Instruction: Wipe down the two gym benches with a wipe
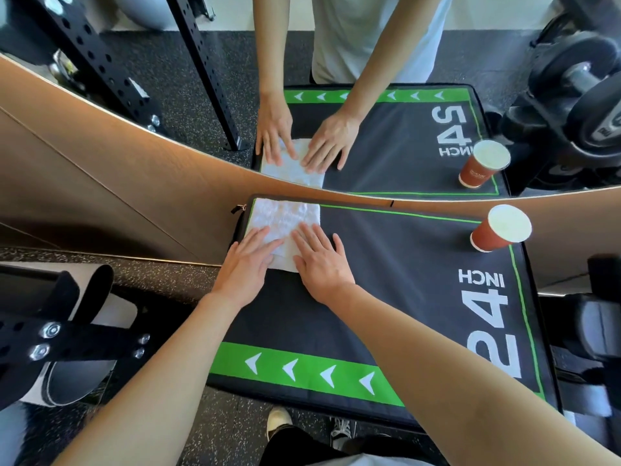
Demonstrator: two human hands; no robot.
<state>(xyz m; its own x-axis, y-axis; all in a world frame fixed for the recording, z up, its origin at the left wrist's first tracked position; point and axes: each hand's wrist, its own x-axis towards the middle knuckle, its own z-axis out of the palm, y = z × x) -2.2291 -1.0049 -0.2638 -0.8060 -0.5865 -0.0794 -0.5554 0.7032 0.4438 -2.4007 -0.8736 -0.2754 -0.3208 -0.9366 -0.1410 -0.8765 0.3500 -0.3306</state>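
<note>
A white wipe (pixel 285 215) lies flat on the far left corner of a black padded box (pixel 403 264) with green stripes and "24 INCH" printed on it. My left hand (pixel 247 264) presses on the wipe's near left part with straight fingers. Beside it, my right hand (pixel 321 260) lies flat on the wipe's near right part, fingers spread. The two hands sit side by side, nearly touching. No bench seat is clearly in view apart from black equipment at the frame's edges.
A red paper cup (pixel 497 230) stands on the box's far right corner. A wall mirror (pixel 403 146) directly behind reflects the box, hands and cup. Black rack parts (pixel 50 331) are at left, dark equipment (pixel 598 331) at right. My shoes (pixel 279 422) stand on speckled floor.
</note>
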